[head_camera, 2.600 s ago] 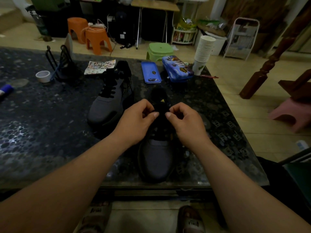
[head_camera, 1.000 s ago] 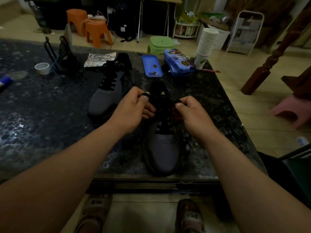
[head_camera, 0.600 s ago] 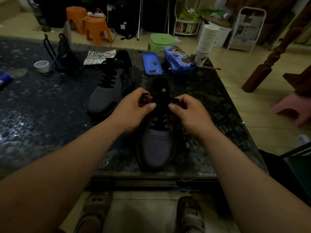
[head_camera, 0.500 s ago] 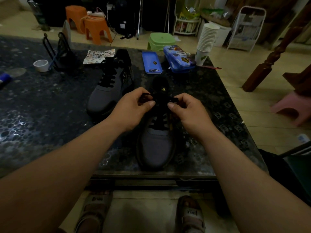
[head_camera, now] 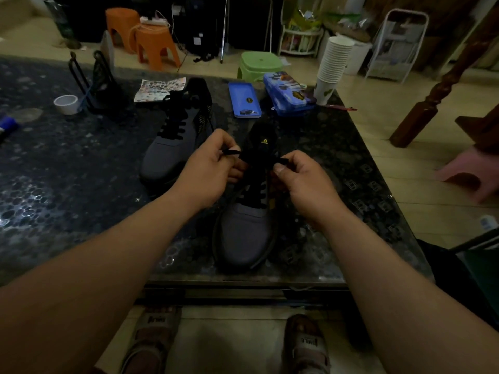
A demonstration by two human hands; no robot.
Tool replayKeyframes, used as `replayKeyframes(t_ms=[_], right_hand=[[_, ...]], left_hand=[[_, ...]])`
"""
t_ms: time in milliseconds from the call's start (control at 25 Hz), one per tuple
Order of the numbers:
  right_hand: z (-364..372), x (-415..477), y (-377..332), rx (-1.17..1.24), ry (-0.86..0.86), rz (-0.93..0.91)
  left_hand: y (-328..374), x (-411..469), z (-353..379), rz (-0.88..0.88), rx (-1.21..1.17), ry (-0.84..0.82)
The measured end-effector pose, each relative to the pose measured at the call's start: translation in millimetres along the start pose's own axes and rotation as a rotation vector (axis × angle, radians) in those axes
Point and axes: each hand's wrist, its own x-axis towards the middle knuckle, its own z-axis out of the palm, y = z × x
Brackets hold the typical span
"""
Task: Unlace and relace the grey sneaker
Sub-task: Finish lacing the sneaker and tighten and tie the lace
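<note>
A grey sneaker [head_camera: 244,233] with a black tongue and black lace [head_camera: 255,157] stands near the table's front edge, toe toward me. My left hand [head_camera: 209,171] pinches a loop of the lace on the left side of the tongue. My right hand [head_camera: 302,182] pinches the lace on the right side. The lace runs taut between both hands across the top of the shoe. Lower rows of lacing show below my hands.
A second grey sneaker [head_camera: 175,136] lies to the left behind. Further back on the dark table [head_camera: 67,184] are a blue tray [head_camera: 244,103], a blue pencil case [head_camera: 287,93], stacked paper cups [head_camera: 333,66], a sticker sheet [head_camera: 159,89], a tape roll [head_camera: 66,103] and a black rack [head_camera: 94,82].
My hands have drawn apart a little, pulling the lace taut across the tongue. The sneaker has stayed in place.
</note>
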Motion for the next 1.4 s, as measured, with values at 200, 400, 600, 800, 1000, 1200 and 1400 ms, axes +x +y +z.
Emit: replayKeyframes(t_ms=[200, 400, 600, 800, 1000, 1200, 1400], right_hand=[[-3, -1, 0, 0.076, -0.005, 0.032], [-4, -2, -8, 0.273, 0.031, 0.113], [-4, -3, -7, 0.302, 0.03, 0.119], [-19, -14, -3, -0.27, -0.173, -0.154], [-12, -13, -7, -0.153, -0.027, -0.062], [2, -2, -5, -0.067, 0.126, -0.047], [-3, -3, -5, -0.264, 0.162, -0.177]], left_hand=[[-2, 4, 4, 0.016, 0.019, 0.024], [-2, 3, 2, 0.014, 0.049, 0.028], [-1, 2, 2, -0.006, 0.029, 0.042], [2, -15, -12, 0.213, 0.329, -0.154], [7, -14, -7, 0.002, 0.123, -0.018], [9, 1, -2, -0.132, -0.023, 0.047], [3, -5, -18, 0.046, 0.145, -0.164]])
